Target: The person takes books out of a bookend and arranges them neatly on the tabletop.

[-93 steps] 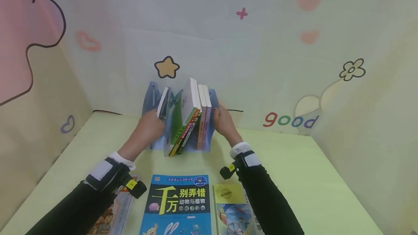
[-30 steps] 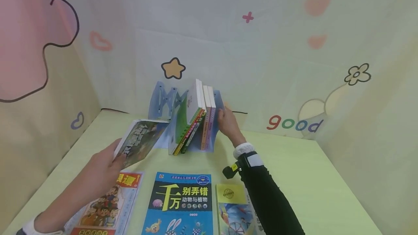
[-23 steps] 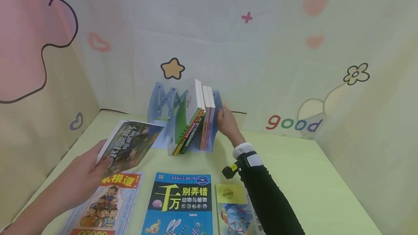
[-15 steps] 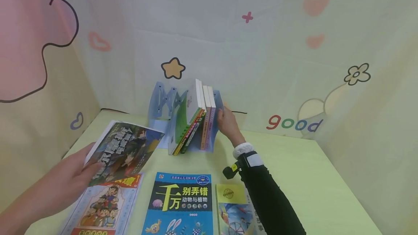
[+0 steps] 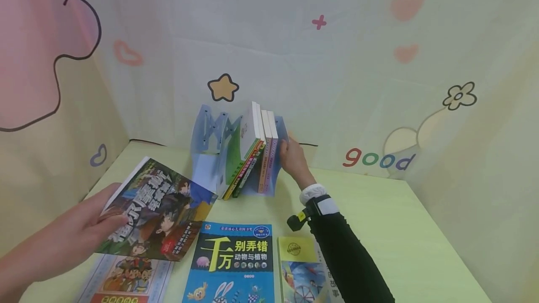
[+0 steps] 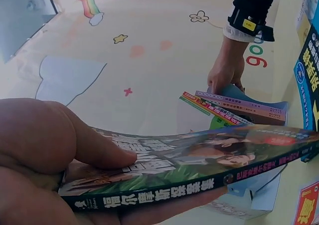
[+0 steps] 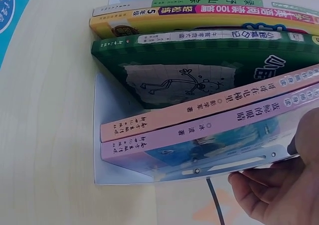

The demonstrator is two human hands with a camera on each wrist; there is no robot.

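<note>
My left hand (image 5: 69, 237) pinches a dark paperback book (image 5: 168, 214) by its left edge, thumb on the illustrated cover. The left wrist view shows the spine of this paperback (image 6: 164, 195) and the thumb flat on its front. At the back of the table stands a blue book rack (image 5: 201, 130). My right hand (image 5: 295, 160) grips the rack's right end panel; in the right wrist view the thumb and curled fingers are on either side of that panel. Green and yellow-spined books (image 5: 242, 172) lean in the rack beside upright pink and purple books (image 7: 209, 120). The rack's left section holds no book.
Lying on the pale table (image 5: 362, 228) are a red-and-blue comic-style book (image 5: 126, 279) partly under the held paperback, a blue book (image 5: 229, 270) in the middle, and a yellow-topped book (image 5: 299, 265) partly covered by the right sleeve. A printed cloth backdrop (image 5: 269, 55) stands behind the rack.
My left hand has drawn the paperback out of the rack's left section, brought it toward me and leftward, and turned its cover up. My right hand has stayed on the rack.
</note>
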